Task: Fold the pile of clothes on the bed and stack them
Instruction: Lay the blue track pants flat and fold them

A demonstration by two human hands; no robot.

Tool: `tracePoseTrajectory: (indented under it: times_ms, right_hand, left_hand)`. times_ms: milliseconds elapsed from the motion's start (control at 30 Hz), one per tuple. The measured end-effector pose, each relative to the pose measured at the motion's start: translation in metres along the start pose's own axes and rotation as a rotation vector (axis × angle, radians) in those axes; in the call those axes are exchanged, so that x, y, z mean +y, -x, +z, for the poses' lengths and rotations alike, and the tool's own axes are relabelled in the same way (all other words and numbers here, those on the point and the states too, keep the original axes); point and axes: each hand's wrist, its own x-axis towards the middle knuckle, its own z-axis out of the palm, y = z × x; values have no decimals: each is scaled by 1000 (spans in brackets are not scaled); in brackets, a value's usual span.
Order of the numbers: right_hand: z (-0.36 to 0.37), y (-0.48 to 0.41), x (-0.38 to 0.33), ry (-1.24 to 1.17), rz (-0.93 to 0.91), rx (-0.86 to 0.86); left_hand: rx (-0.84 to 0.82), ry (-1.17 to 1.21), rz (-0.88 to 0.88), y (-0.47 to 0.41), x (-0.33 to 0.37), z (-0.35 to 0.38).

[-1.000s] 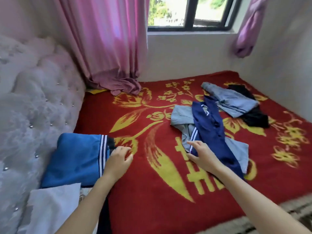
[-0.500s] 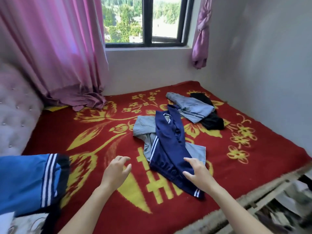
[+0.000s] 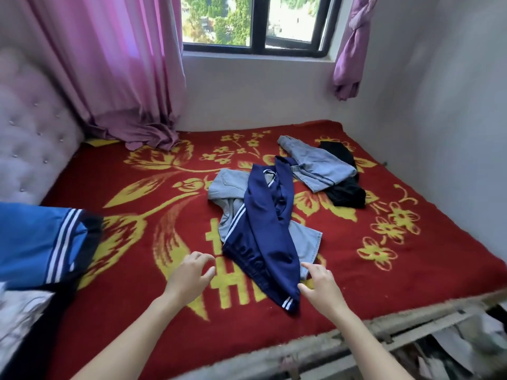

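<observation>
Navy track trousers (image 3: 264, 229) with white side stripes lie crumpled across a light denim garment (image 3: 227, 187) in the middle of the bed. My right hand (image 3: 321, 287) touches the trousers' near end, fingers spread and loosely bent. My left hand (image 3: 189, 275) hovers just left of them, fingers relaxed, holding nothing. Farther back lie another pale denim piece (image 3: 315, 163) and a black garment (image 3: 347, 190). A folded blue garment (image 3: 35, 242) with white stripes sits at the left edge on a stack.
The bed carries a red blanket (image 3: 142, 220) with yellow flowers. A tufted pale headboard (image 3: 33, 144) stands left, pink curtains (image 3: 109, 64) and a window behind, a white wall right. The bed's near edge and frame (image 3: 384, 327) run bottom right, with clutter below.
The view swung right and back, away from the folded blue garment. My left hand left that garment and came beside the navy trousers. My right hand slid down to the trousers' near end.
</observation>
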Motion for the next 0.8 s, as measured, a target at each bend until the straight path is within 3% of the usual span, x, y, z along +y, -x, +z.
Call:
tracePoseTrajectory:
  times_ms: [400, 633, 800]
  right_hand:
    - [63, -33, 25, 219, 104, -189]
    - [128, -66, 37, 145, 84, -362]
    - [178, -96, 67, 343, -16, -537]
  left_hand:
    - [-203, 15, -105, -46, -42, 47]
    - [-313, -47, -194, -67, -48, 79]
    - [-318, -42, -350, -67, -51, 109]
